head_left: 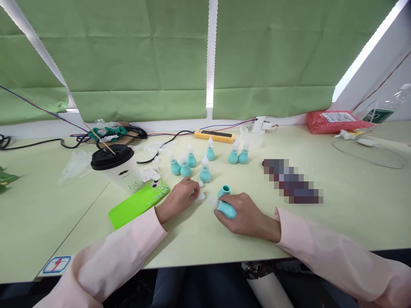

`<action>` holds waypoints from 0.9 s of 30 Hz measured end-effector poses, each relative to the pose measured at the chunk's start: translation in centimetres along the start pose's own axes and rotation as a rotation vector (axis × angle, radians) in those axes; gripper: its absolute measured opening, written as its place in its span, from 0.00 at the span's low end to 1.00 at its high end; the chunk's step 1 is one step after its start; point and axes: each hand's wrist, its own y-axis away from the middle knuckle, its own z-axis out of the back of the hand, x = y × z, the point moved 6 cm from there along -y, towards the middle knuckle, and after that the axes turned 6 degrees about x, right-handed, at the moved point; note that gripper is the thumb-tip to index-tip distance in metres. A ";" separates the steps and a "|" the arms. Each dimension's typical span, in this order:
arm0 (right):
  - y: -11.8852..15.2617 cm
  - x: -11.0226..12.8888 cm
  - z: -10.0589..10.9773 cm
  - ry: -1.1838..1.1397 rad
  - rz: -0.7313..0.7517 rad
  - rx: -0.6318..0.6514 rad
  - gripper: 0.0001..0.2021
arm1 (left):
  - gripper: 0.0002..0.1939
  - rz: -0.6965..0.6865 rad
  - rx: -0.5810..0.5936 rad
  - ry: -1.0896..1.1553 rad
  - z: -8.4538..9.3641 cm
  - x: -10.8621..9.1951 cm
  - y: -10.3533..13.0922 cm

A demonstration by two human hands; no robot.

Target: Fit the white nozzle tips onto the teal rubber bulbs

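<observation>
My right hand [245, 216] is closed around a teal squeeze bulb [227, 209], tilted on its side with a translucent end pointing left. Just behind it stands another teal bulb [224, 191], upright, its round mouth uncovered. To the left, my left hand [180, 197] is closed, thumb and fingers pinched together. What they hold is hidden, but a small white scrap [201, 196] shows by the fingertips. Beyond both hands stand several teal bulbs with pale pointed tips, among them a front one [205, 174] and a pair [238, 157] farther right.
A bright green phone [136, 207] lies left of my left hand, beside a lidded paper cup [120, 175]. Behind are a yellow power strip [214, 136], cables and clear plastic wrap [252, 137]. At right are a pixelated dark object [292, 182] and a red package [337, 122].
</observation>
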 end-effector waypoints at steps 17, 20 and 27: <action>0.3 1.1 -0.9 -0.028 0.167 0.086 0.13 | 0.15 -0.203 0.126 0.042 -0.5 -6.0 1.2; 0.3 1.6 -0.7 -0.101 0.242 0.156 0.12 | 0.18 -0.119 0.156 0.279 -0.7 -5.6 1.3; 0.3 2.1 -0.4 -0.123 0.368 0.209 0.15 | 0.20 0.155 0.186 0.716 -1.4 -5.0 1.6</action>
